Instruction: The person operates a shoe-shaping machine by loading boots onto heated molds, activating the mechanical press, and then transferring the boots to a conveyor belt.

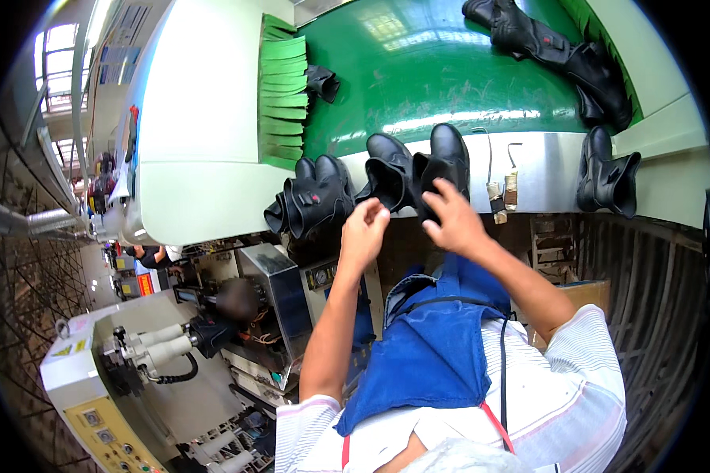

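Observation:
Two black boots stand side by side in front of me on the metal ledge, their openings toward me. My left hand (364, 231) is just below the opening of the left boot (388, 180), its fingers curled and thumb drawn in close. Whether anything is pinched there is hidden. At the right boot (449, 150), my right hand (454, 223) has its fingers apart, slightly blurred, close to the boot's opening. Another pair of black boots (321, 197) stands close together to the left of my left hand.
Behind the ledge (528, 165) runs a green belt (418, 79) with more black boots (556, 51) at the far right. A green strip curtain (282, 94) hangs at left. Two hooked tools (511, 185) with wrapped handles and a single boot (605, 175) are to the right.

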Motion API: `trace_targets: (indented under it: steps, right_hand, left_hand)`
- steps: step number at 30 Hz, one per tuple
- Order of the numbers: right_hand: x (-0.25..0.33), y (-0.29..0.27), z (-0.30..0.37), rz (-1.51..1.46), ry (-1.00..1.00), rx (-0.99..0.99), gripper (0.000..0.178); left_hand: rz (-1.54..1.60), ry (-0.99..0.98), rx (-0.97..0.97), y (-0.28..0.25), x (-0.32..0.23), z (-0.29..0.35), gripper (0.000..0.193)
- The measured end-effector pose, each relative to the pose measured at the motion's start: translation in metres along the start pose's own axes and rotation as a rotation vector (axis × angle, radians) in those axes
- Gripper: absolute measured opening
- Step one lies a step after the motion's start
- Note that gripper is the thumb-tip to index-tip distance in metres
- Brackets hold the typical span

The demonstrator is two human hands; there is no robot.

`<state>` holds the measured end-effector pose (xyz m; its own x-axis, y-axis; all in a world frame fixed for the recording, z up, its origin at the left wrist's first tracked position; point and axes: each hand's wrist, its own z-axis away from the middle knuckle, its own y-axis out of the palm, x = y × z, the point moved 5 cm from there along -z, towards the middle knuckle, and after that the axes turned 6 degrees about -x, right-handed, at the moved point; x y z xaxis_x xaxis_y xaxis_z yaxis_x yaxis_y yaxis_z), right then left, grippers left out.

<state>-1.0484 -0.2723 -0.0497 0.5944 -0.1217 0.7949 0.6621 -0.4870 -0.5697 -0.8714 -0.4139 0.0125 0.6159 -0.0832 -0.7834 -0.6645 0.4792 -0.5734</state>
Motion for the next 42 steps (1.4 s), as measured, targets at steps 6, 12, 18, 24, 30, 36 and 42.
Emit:
trace_targets:
  steps: [6,12,18,24,30,36,42]
  right_hand:
    - [-0.013,-0.020,-0.004,-0.185,0.173,-0.084,0.043]
    - [-0.112,-0.050,0.008,-0.299,0.607,-0.039,0.041]
    - [-0.079,-0.040,-0.018,-0.034,0.358,-0.057,0.046]
    - [-0.075,-0.024,-0.079,-0.166,0.409,-0.059,0.031]
    - [-0.064,-0.046,-0.061,-0.105,0.316,-0.087,0.025]
    - [-0.061,-0.066,-0.048,0.053,0.608,-0.054,0.019]
    - [-0.017,-0.061,-0.061,0.154,0.597,-0.049,0.027]
  left_hand:
    - [-0.069,-0.559,0.107,0.058,0.027,-0.099,0.086]
    - [0.104,-0.402,-0.144,0.047,0.076,-0.125,0.028]
    - [0.522,-0.547,-0.188,0.036,0.119,-0.117,0.026]
    - [-0.485,0.018,-0.236,0.068,0.004,-0.117,0.054]
    - [-0.331,0.201,0.100,0.098,-0.026,-0.098,0.051]
    - [0.208,0.025,0.739,0.056,-0.048,-0.163,0.030]
    - [-0.301,0.477,-0.187,0.008,0.049,-0.410,0.030]
